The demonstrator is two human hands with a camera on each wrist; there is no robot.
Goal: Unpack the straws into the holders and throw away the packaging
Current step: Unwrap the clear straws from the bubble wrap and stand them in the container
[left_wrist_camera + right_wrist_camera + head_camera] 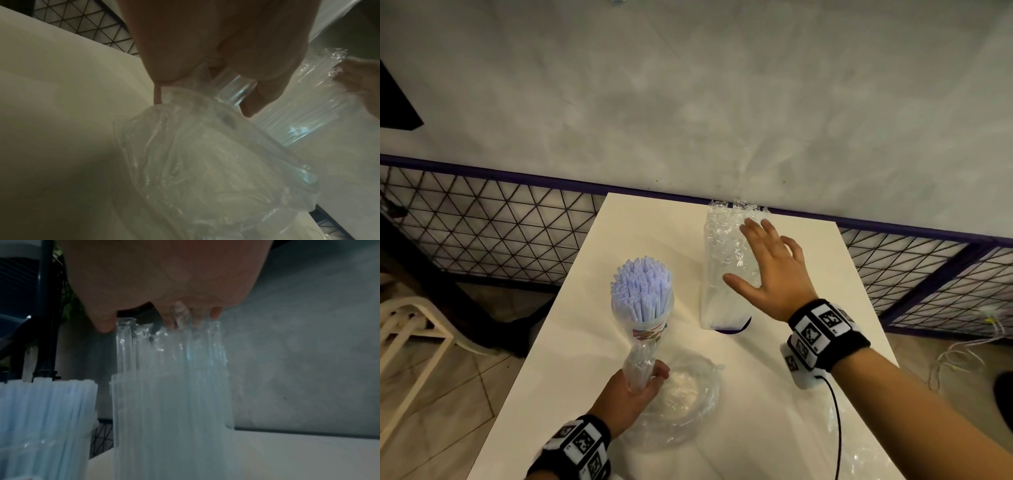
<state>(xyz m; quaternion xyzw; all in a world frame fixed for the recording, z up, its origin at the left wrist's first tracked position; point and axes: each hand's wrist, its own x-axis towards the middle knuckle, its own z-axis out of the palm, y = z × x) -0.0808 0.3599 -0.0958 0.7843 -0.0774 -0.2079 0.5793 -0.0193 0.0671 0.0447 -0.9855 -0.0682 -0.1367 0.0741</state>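
My left hand [643, 380] grips the bunched neck of an empty clear plastic bag [638, 359], and the bag's wide part lies on the white table [774, 428] beside it. In the left wrist view my fingers [257, 104] curl round the bag [205, 154]. Just beyond stands a clear cup of pale blue straws [642, 291], upright. My right hand [760, 260] hovers flat and spread over a tall clear holder [719, 291] packed with clear-wrapped straws. In the right wrist view its fingertips [216, 314] touch the wrapper tops above the holder [170, 402].
More crumpled clear film [876, 455] lies at the table's near right corner. A black wire-mesh fence [482, 226] with a purple rail runs behind the table, and a grey wall rises beyond it. A white chair [410, 325] stands at the left.
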